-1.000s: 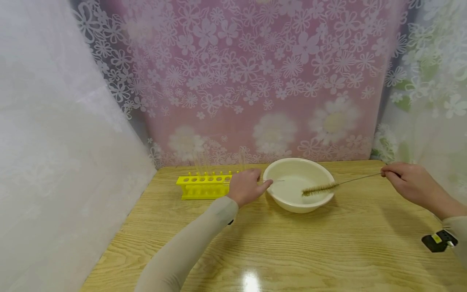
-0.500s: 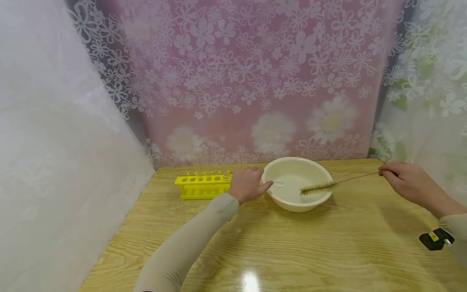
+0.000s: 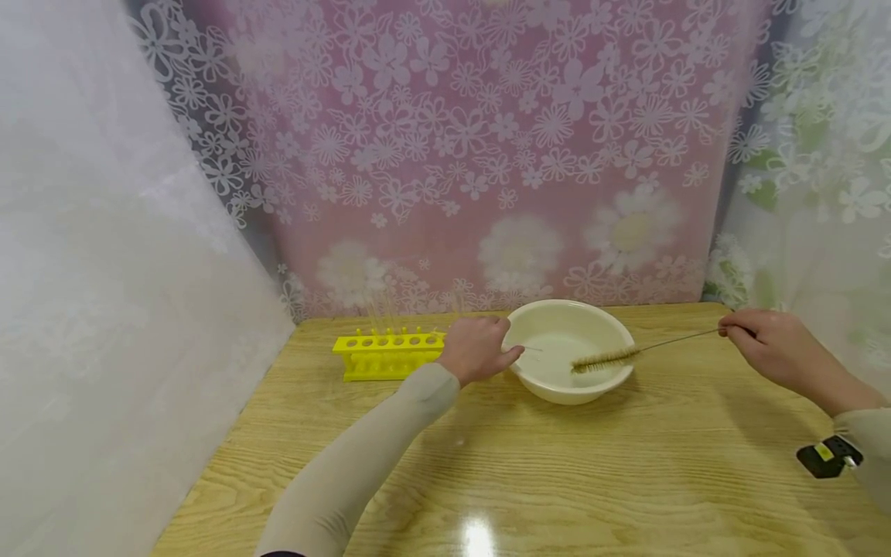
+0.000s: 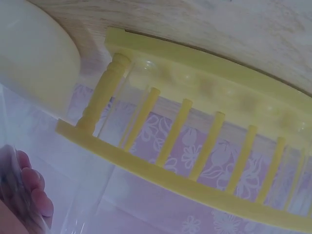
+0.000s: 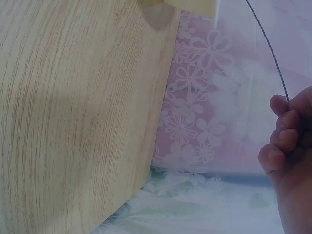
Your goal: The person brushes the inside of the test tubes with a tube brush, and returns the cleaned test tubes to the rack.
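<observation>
In the head view my left hand (image 3: 476,350) grips a clear glass test tube (image 3: 532,349), whose end reaches over the left rim of a cream basin (image 3: 567,394). My fingers (image 4: 41,202) curl round the tube in the left wrist view. My right hand (image 3: 776,348) pinches the thin twisted-wire handle (image 5: 271,53) of a test tube brush. The tan bristles of this brush (image 3: 604,360) hang over the basin's right side, apart from the tube. Just left of my left hand stands a yellow test tube rack (image 3: 390,340), partly hidden by that hand.
Several clear tubes (image 3: 376,313) stand upright in the rack. Rack and basin are near the back edge of a wooden table (image 3: 592,480). A pink flowered curtain (image 3: 452,155) hangs behind, and pale sheets (image 3: 139,309) close off both sides.
My left hand has turned slightly, and the tube's left end over the rack is less visible. The right hand and brush have barely moved.
</observation>
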`<move>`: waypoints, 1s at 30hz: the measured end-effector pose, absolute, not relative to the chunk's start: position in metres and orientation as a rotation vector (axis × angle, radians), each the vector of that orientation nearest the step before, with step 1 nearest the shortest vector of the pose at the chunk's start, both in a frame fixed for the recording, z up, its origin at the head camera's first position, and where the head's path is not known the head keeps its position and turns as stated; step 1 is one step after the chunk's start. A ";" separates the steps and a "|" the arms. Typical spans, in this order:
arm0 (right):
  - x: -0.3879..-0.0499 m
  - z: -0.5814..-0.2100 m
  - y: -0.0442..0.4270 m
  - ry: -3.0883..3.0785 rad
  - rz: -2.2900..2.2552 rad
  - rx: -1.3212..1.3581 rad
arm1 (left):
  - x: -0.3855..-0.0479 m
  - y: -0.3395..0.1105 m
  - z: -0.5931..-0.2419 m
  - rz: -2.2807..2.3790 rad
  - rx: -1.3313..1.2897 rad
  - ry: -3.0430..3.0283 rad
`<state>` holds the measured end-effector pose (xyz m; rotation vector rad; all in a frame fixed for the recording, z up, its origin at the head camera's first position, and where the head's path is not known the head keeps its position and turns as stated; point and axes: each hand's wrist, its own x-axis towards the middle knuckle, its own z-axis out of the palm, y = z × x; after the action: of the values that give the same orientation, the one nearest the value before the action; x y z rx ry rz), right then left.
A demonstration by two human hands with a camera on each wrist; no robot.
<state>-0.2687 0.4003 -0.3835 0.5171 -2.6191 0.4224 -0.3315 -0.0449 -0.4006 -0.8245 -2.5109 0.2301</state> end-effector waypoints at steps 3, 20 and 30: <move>-0.268 -0.384 0.400 -2.619 0.417 0.523 | -0.332 -0.044 -0.400 0.263 -0.855 -2.463; -0.267 -0.385 0.396 -2.635 0.427 0.519 | -0.332 -0.039 -0.397 0.415 -0.883 -2.381; -0.269 -0.387 0.397 -2.642 0.424 0.513 | -0.332 -0.038 -0.399 0.396 -0.873 -2.368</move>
<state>-0.2687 0.3973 -0.3869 0.5131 -2.6424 0.4245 -0.3315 -0.0379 -0.3985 -0.8733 -2.3682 0.3964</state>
